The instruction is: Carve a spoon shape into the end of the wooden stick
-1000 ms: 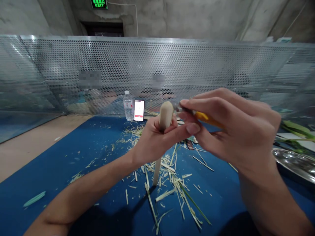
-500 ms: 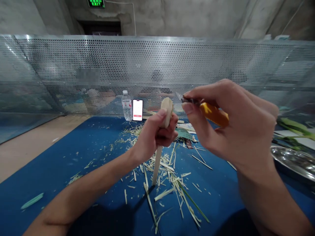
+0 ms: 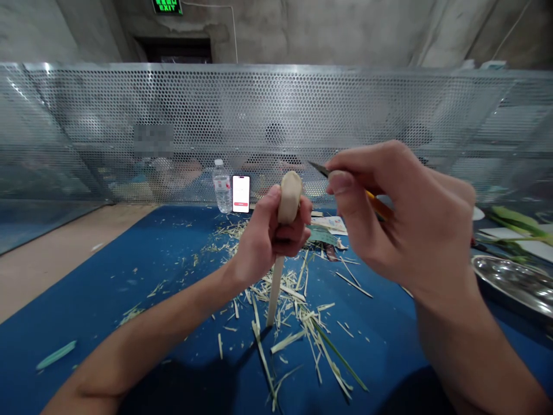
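One pale stick (image 3: 290, 199), wooden in look, centre of the frame, rounded head uppermost; its shaft passes behind the fingers and shows again below the fist, leaning slightly, its foot appearing to meet the blue mat (image 3: 380, 340). One left hand (image 3: 259, 248), centre, closed round the stick just under the head, thumb along its side. One knife, dark pointed blade (image 3: 318, 168) and orange handle (image 3: 380, 206), right of centre, the point directed to the upper left, apart from the stick. One right hand (image 3: 406, 213), right of centre, gripping the knife pen-fashion, thumb and forefinger close behind the blade. Shavings (image 3: 288, 342), numerous, long and short, lower centre, scattered about the stick's foot. Also listed: one clear bottle (image 3: 222, 193) and one lit phone (image 3: 241, 193), side by side, left of centre; one steel tray (image 3: 514, 279), right edge; one perforated panel (image 3: 207, 115), across the upper frame. Step in hand, by judgement: fine paring of the head. For good work: foot braced on the mat, left grip firm and low, thumb out of the blade's path, edge laid at a shallow angle, thin short strokes led away from the fingers, head turned between cuts for even rounding.
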A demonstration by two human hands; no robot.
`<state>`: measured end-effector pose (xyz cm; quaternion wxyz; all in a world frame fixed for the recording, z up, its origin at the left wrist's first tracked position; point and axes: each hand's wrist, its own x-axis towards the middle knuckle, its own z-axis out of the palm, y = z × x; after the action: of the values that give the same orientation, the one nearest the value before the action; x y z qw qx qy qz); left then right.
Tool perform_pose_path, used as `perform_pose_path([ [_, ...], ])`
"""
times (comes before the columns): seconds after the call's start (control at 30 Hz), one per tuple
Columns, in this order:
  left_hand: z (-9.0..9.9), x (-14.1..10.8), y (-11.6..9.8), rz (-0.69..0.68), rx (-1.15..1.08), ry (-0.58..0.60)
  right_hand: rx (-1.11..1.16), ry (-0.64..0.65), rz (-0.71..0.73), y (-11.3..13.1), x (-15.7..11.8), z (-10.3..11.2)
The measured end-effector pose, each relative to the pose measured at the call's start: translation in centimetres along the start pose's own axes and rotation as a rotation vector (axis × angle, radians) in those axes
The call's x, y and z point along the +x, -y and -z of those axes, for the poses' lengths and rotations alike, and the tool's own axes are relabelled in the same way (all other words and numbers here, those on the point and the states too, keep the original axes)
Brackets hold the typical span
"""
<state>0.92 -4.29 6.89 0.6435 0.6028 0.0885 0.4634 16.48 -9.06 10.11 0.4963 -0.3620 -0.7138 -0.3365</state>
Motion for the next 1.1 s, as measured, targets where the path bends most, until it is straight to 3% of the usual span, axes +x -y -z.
perform_pose_path([
  [0.23, -0.22, -0.04, 0.15, 0.028, 0.008, -0.048, 0.004, 0.013, 0.076, 0.08, 0.14, -0.23],
  [0.63, -0.46, 0.15, 0.41, -0.072, -0.081, -0.023, 0.04, 0.127, 0.108, -0.04, 0.24, -0.34],
  [0.87, -0.66, 0.19, 0.21, -0.058, -0.105, -0.114, 0.035, 0.101, 0.153, -0.15, 0.25, -0.36],
  [1.1, -0.35, -0.04, -0.18, -0.033, -0.045, -0.09, -0.009, -0.014, 0.029, -0.16, 0.29, -0.26],
])
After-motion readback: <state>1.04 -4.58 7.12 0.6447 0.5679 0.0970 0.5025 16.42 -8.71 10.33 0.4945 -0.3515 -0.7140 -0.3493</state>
